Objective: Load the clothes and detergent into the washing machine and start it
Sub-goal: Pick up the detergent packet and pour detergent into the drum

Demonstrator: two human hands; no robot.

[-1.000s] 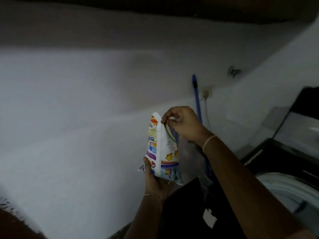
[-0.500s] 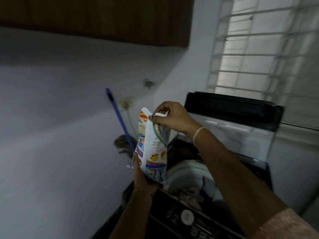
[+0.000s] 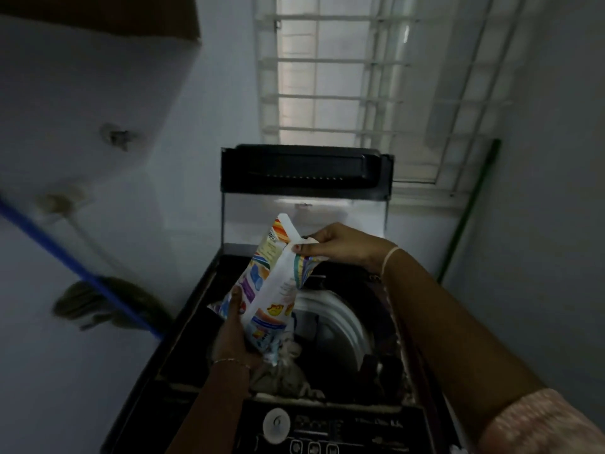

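So clothes (image 3: 288, 371) are already in the black top-load washing machine (image 3: 183, 326); left hand (image 3: 234, 335) grips the colourful plastic detergent pouch (image 3: 271, 280) over the drum, right hand (image 3: 330, 245) pinches its top. Pouring and starting remain, I'd say.

glossy printed detergent packet (image 3: 271, 290), metal drum (image 3: 340, 322)

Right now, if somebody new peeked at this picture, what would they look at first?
The bright, colourful detergent packet in the middle: the left hand holds its bottom and the right hand pinches its top. It tilts over the open washing machine, where clothes lie in the drum. Behind the raised lid, a barred window glows.
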